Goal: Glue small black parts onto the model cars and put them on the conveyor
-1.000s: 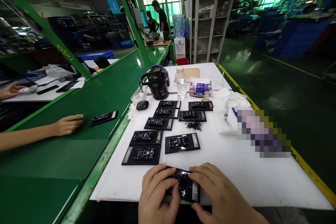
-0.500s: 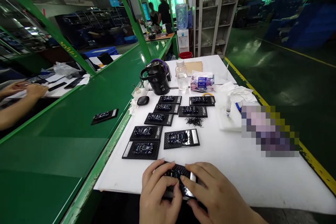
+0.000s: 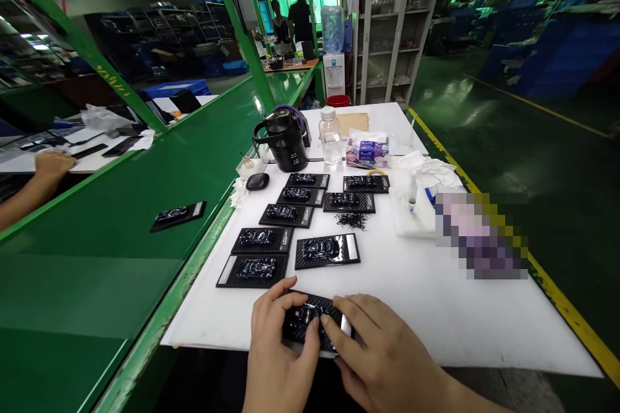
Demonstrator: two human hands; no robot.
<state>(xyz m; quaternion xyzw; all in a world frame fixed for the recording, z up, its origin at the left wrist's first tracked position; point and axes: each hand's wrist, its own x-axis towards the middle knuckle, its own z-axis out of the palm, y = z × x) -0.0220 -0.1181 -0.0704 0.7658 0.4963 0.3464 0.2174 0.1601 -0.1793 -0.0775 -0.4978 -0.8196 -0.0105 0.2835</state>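
Observation:
At the near edge of the white table, both my hands are closed around a dark model car on a black base. My left hand grips its left side, thumb and fingers on the car body. From the right, my right hand holds the base, with fingers over its pale label end. My hands hide much of the car. Just beyond lies another model car on a base. Left of it are two more, a nearer model car and a farther model car.
Several more mounted cars and a pile of small black strips lie beyond. Behind stand a black jug, a clear bottle and a tissue pack. One mounted car rests on the green bench; a co-worker's arm is farther left.
My left-hand fingers have spread a little, uncovering more of the held car. The whole view has shifted slightly. At far left, only one of the co-worker's arms still shows clearly.

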